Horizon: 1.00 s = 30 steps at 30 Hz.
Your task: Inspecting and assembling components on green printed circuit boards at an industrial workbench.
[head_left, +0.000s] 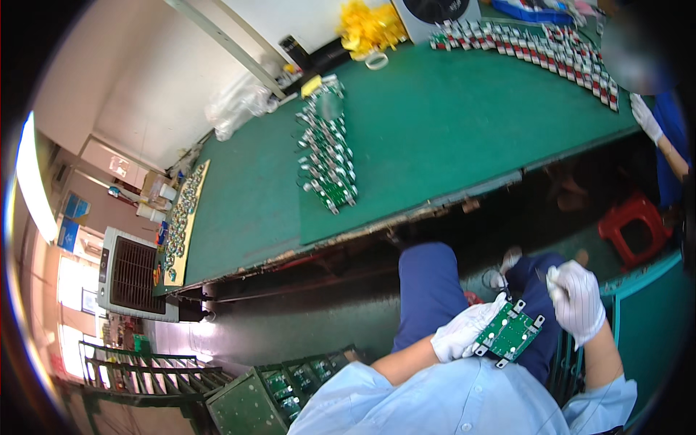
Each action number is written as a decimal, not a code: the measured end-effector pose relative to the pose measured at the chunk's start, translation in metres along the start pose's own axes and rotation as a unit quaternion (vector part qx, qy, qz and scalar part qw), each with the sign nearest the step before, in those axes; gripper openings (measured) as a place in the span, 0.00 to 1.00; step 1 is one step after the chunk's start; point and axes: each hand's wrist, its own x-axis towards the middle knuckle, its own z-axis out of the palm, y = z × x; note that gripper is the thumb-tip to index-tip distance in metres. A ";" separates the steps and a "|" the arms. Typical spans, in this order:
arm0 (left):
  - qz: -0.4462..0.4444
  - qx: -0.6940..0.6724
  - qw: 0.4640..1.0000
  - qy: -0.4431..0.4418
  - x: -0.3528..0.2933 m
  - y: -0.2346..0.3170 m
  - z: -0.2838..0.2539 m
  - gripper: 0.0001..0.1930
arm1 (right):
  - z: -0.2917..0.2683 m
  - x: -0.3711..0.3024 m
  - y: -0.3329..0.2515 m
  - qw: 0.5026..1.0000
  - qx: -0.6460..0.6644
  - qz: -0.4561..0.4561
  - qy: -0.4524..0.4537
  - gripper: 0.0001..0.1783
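Observation:
My left hand (464,335), in a white glove, grips a green circuit board (513,330) by its left edge, above my lap. Metal tabs with holes stick out from the board's corners, and pale round blobs dot its face. To the right of the board and a little higher, my right hand (578,301) is raised in a white glove. Its thumb and fingers are pinched together. A thin dark sliver shows at the fingertips, too small to name. The right hand and the board are apart.
A long green table (420,138) stretches ahead, bearing a row of circuit boards (330,148) and many red-and-white parts (544,54). At right are another person's gloved hand (645,117) and a red stool (635,228). A green crate (254,406) holding boards stands at lower left.

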 end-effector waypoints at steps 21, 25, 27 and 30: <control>-0.045 -0.467 0.866 -0.174 0.014 -0.002 -0.017 0.19 | 0.007 -0.009 0.016 0.968 0.187 0.167 -0.020 0.17; -0.097 -0.545 0.824 -0.123 0.012 0.004 -0.009 0.22 | -0.006 -0.002 0.000 0.978 0.154 0.115 -0.075 0.21; -0.127 -0.543 0.824 -0.098 0.008 0.011 -0.002 0.23 | -0.008 0.000 -0.005 0.977 0.165 0.090 -0.101 0.23; -0.131 -0.485 0.861 -0.081 0.004 0.011 0.000 0.24 | -0.012 0.010 -0.012 0.979 0.150 0.015 -0.137 0.27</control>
